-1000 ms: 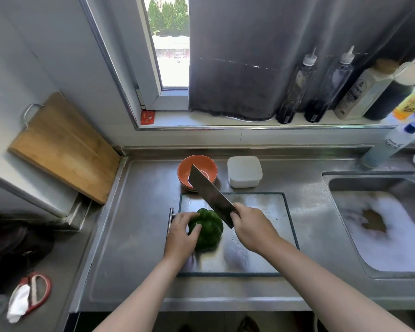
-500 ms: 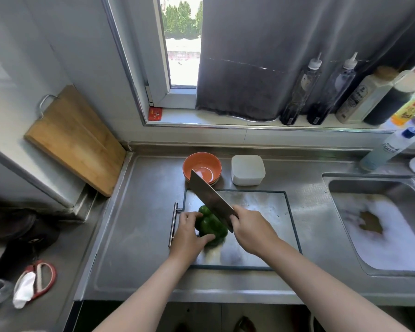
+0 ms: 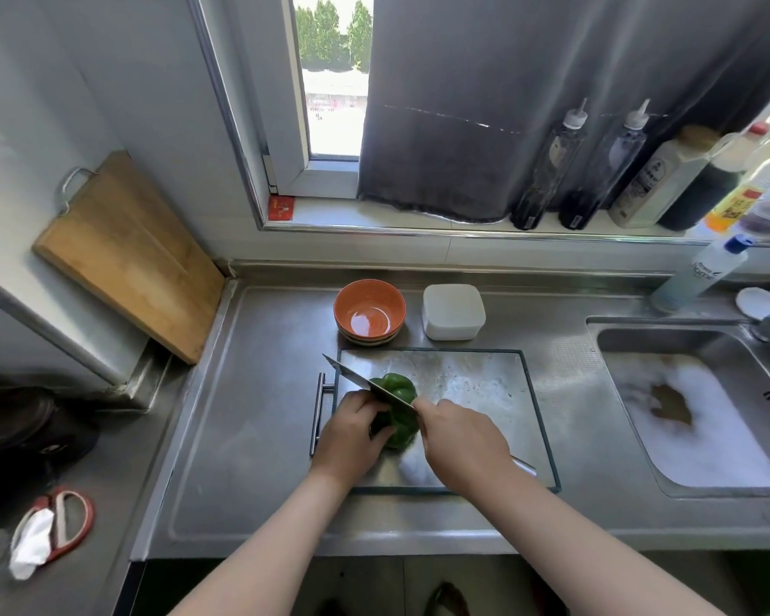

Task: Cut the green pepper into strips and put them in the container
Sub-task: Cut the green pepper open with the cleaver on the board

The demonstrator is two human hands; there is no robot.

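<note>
Your left hand [image 3: 352, 431] is curled over the left flank of the green pepper [image 3: 403, 426], with the fingers wrapped onto it and pinning it down. Your right hand [image 3: 463, 442] is closed round the handle of the cleaver [image 3: 359, 379], whose butt end pokes out past your wrist. The blade lies across the top of the pepper on a diagonal, tip toward the far-left corner of the steel cutting board [image 3: 476, 384] and heel at your right knuckles. Whether the edge has bitten into the skin or only rests on it cannot be told from here. The pepper sits in the left half of the board, near the left edge with its bar handle, between your two hands and closer to the left one. Its long axis runs roughly from the far edge toward the near edge, so the blade crosses it obliquely rather than square. That angle is what the stroke turns on: your left fingertips sit just on the near side of the blade line, so tuck them back before you press. The white container [image 3: 453, 311] stands past the far edge of the board, just beside the orange bowl [image 3: 369, 311]. It looks lidded, it holds no strips yet, and your right hand has the shorter reach to it.
</note>
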